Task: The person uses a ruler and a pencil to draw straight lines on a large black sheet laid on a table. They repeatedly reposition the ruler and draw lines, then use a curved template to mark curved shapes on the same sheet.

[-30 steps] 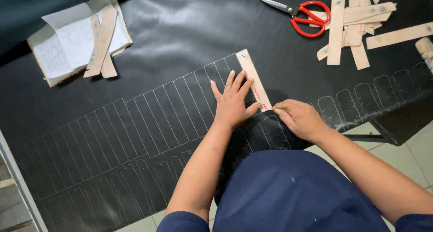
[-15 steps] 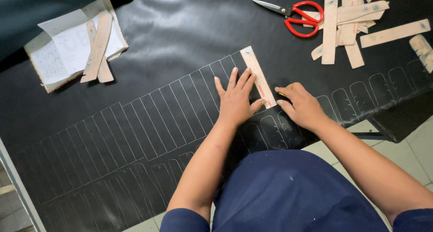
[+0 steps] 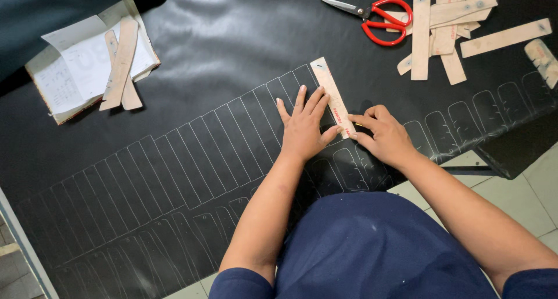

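A narrow cardboard strip template (image 3: 329, 87) lies on a black sheet (image 3: 232, 49) that is covered with rows of traced white outlines (image 3: 174, 165). My left hand (image 3: 303, 127) lies flat with fingers spread, pressing the strip's lower half against the sheet. My right hand (image 3: 383, 135) is curled at the strip's lower right edge, fingers pinched as if on a thin marking tool that I cannot make out. Both forearms reach out from a dark blue garment at the bottom.
Red-handled scissors (image 3: 378, 17) and a pile of several cardboard strips (image 3: 453, 26) lie at the far right. A paper pad (image 3: 87, 61) with two cardboard strips on it sits far left. The sheet's edge and tiled floor (image 3: 511, 188) show at lower right.
My right hand has moved up along the strip's right edge toward its lower end. The left hand stays pressed on the strip, and the view has shifted slightly.
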### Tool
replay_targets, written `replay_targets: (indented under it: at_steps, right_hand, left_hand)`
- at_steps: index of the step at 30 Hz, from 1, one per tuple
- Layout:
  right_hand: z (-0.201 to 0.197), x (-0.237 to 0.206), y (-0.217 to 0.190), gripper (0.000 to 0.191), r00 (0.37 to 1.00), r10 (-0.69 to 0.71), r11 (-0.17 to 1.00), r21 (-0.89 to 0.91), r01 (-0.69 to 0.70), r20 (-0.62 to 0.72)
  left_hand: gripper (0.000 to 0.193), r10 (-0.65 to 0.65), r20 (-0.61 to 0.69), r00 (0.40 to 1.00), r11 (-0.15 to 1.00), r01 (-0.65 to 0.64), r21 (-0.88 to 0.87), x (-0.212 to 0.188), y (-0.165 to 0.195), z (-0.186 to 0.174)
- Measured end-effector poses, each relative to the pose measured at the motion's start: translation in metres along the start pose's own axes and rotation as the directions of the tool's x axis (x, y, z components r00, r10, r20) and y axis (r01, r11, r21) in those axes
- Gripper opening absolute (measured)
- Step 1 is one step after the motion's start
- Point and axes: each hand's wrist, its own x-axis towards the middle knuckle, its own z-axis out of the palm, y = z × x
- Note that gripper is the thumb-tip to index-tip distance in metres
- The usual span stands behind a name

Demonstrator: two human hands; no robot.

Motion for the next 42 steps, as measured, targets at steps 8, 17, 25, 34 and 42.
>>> replay_targets:
  at_steps: [8, 17, 25, 34, 42]
  right_hand:
    - [0.004, -0.002, 0.004, 0.045, 1.0, -0.008, 1.0, 0.002, 0.008, -0.008]
    - [0.002, -0.003, 0.003, 0.045, 0.999, 0.03, 0.999, -0.013, -0.03, 0.03]
    - [0.003, -0.004, 0.004, 0.046, 1.0, 0.014, 1.0, -0.009, -0.013, 0.025]
    - [0.0, 0.004, 0.005, 0.044, 0.986, 0.102, 0.995, -0.024, -0.1, 0.129]
    - [-0.021, 0.071, 0.009, 0.023, 0.995, -0.084, 0.99, 0.112, 0.09, -0.059]
  left_hand:
    - [0.084, 0.012, -0.01, 1.0, 1.0, -0.012, -0.002, -0.003, 0.0, 0.004]
    - [0.083, 0.024, -0.017, 1.0, 1.0, -0.024, -0.001, -0.004, -0.001, 0.012]
    - [0.082, 0.04, -0.047, 0.998, 0.999, -0.04, -0.002, -0.005, -0.004, 0.019]
    - [0.081, 0.03, -0.037, 0.999, 1.0, -0.029, 0.009, -0.002, -0.005, 0.017]
    - [0.083, 0.018, 0.002, 1.0, 1.0, -0.018, 0.012, 0.004, -0.004, 0.009]
